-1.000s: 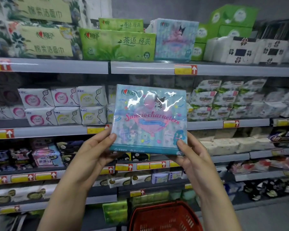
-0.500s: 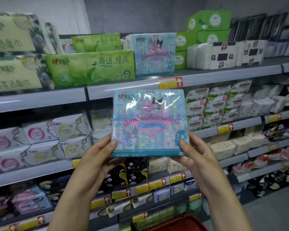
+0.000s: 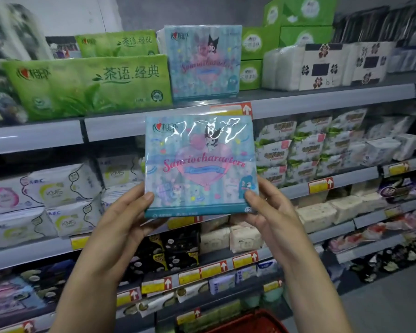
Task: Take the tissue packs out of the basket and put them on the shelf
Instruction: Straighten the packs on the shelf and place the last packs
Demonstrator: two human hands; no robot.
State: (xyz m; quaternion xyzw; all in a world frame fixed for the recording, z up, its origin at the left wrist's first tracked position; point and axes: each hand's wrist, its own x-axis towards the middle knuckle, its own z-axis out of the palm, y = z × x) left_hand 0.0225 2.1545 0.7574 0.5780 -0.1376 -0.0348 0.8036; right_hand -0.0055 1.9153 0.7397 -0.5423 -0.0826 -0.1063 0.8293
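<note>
Shop shelving is filling the background; before it, a blue cartoon-print tissue pack [image 3: 200, 165] is being held upright, left hand [image 3: 120, 219] and right hand [image 3: 271, 212] gripping its lower corners, below the top shelf [image 3: 322, 102] where a matching pack [image 3: 203, 61] is standing beside a green tissue pack [image 3: 89, 86]. Red basket [image 3: 252, 324] is showing at the bottom edge.

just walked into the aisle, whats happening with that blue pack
A person is restocking a shop shelf. The left hand and right hand hold a blue Sanrio characters tissue pack by its lower corners, raised in front of the shelves. A matching blue pack already stands on the top shelf next to green tissue packs. The held one is not on the shelf yet. The red basket sits low at the bottom of the view.
</note>
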